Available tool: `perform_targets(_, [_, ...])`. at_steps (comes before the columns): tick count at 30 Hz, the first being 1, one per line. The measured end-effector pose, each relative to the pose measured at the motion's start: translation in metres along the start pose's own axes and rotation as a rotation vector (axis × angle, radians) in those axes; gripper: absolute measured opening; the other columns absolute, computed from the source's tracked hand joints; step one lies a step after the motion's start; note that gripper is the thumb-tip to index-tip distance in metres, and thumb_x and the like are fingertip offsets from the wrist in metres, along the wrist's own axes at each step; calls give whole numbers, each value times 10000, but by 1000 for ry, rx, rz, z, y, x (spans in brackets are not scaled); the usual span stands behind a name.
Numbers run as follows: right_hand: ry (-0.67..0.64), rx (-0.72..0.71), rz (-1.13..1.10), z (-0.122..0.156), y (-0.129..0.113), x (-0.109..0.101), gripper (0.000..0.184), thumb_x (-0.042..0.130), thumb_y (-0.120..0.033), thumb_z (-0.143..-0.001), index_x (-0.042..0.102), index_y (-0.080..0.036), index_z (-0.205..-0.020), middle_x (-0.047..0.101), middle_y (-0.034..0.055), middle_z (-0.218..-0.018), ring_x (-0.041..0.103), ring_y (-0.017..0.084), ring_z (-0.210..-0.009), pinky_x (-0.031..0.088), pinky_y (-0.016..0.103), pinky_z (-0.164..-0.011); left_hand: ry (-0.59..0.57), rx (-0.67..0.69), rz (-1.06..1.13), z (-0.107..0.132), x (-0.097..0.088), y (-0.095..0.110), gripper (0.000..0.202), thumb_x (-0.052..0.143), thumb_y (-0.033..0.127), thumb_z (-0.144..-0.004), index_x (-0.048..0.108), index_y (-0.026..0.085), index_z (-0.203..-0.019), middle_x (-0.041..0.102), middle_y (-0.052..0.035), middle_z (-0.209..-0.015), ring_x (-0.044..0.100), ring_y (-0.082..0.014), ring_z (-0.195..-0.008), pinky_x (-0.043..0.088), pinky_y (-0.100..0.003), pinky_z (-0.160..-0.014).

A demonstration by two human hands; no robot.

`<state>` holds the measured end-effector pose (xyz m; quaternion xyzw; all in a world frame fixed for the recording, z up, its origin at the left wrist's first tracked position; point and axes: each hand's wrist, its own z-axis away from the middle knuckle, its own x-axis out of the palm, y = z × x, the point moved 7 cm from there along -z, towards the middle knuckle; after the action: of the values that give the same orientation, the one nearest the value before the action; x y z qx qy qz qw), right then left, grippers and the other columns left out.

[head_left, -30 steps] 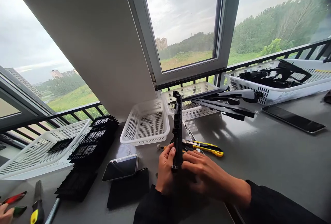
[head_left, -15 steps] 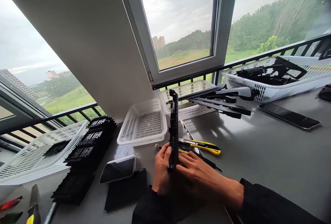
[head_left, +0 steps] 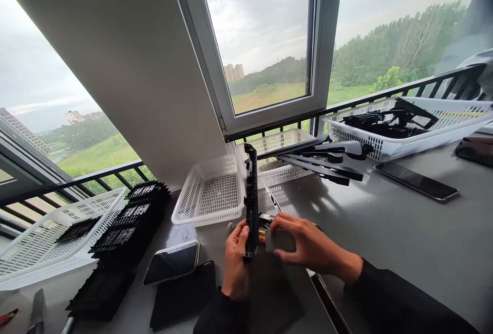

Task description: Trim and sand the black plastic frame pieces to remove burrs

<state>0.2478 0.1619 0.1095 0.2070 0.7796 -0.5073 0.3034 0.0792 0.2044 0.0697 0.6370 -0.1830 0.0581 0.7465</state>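
Note:
My left hand (head_left: 235, 259) is closed around the lower end of a long, narrow black plastic part (head_left: 251, 195), which stands nearly upright with ribs and clips along its length. Just right of the part, my right hand (head_left: 308, 244) is slightly blurred, its thumb and fingers curved and apart. A dull grey patch shows between those fingers; I cannot make out whether it is an object. Behind the hands lies a yellow-handled utility knife (head_left: 266, 218), mostly covered by my right hand.
White plastic baskets (head_left: 177, 216) line the window side. Stacked black grid-like parts (head_left: 111, 267) stand left, beside a phone (head_left: 171, 262) on a dark pad (head_left: 185, 298). Long black strips (head_left: 327, 167) lie across the middle basket. Another phone (head_left: 418, 181) rests at right, near a basket of black frames (head_left: 396, 118).
My right hand has moved off the black part, up and to the right, with its fingers opening. My left hand still holds the part. The whole view has shifted slightly.

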Motion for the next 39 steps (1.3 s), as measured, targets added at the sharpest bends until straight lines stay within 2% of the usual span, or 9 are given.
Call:
perform_targets(4, [206, -9, -99, 3, 1, -14, 268, 743, -201, -830, 596, -246, -1050, 677, 28, -1069, 676, 231, -976, 518, 338, -870, -22, 45, -115, 2, 2, 4, 534, 829, 597, -790, 771, 159, -1090, 702, 7, -750, 544, -110, -598, 449, -213, -572])
perform_targets(7, [159, -73, -142, 5, -11, 3, 368, 742, -157, -788, 587, -256, -1107, 671, 33, -1140, 684, 228, -1005, 533, 328, -879, -46, 69, -176, 3, 6, 5, 527, 792, 602, -815, 775, 161, -1102, 785, -58, -920, 666, -187, -781, 534, -266, -727])
perform_targets(9, [130, -73, -139, 6, -14, 13, 417, 738, -148, -780, 577, -260, -1147, 665, 39, -1168, 688, 233, -1019, 539, 338, -891, -60, 62, -200, 3, 7, 5, 534, 762, 607, -836, 773, 162, -1130, 799, -76, -955, 690, -218, -824, 543, -290, -754])
perform_targets(16, [124, -91, -153, 3, -10, 16, 477, 744, -136, -737, 569, -256, -1165, 650, 37, -1144, 677, 233, -1009, 547, 344, -884, -58, 80, -260, 2, 3, 3, 503, 752, 570, -868, 779, 164, -1163, 803, -104, -1060, 723, -270, -966, 561, -344, -876])
perform_targets(22, [201, -57, -156, 3, -4, 12, 438, 705, -123, -763, 575, -251, -1161, 644, 41, -1138, 673, 234, -1023, 545, 362, -910, -50, 125, -280, 1, 2, 4, 472, 767, 561, -859, 801, 176, -1131, 804, -94, -1023, 725, -277, -982, 570, -358, -903])
perform_targets(27, [165, -118, -176, 3, -9, 17, 472, 736, -129, -753, 586, -260, -1181, 649, 40, -1161, 669, 230, -1024, 546, 354, -906, -69, 99, -278, 0, 2, 2, 503, 759, 573, -864, 788, 168, -1161, 802, -103, -1046, 726, -290, -1016, 562, -371, -938])
perform_targets(32, [297, -16, -209, 2, 0, 10, 359, 700, -182, -812, 584, -246, -1145, 643, 46, -1092, 659, 239, -1013, 551, 378, -912, -45, 117, -266, -1, 0, 1, 445, 783, 531, -851, 797, 179, -1123, 793, -94, -1053, 714, -291, -1045, 557, -360, -939])
perform_targets(37, [195, -124, -241, 2, -14, 19, 458, 719, -140, -757, 593, -257, -1182, 658, 43, -1154, 668, 237, -1057, 552, 363, -941, -72, 101, -269, -1, 1, -4, 416, 783, 520, -851, 797, 183, -1094, 788, -85, -1003, 718, -281, -1006, 565, -345, -892])
perform_targets(39, [207, -119, -219, 1, -13, 16, 455, 713, -143, -777, 602, -261, -1202, 655, 48, -1188, 676, 238, -1067, 551, 363, -947, -101, 88, -263, -1, 5, -7, 435, 787, 531, -846, 792, 180, -1102, 786, -80, -977, 720, -278, -985, 566, -349, -889])
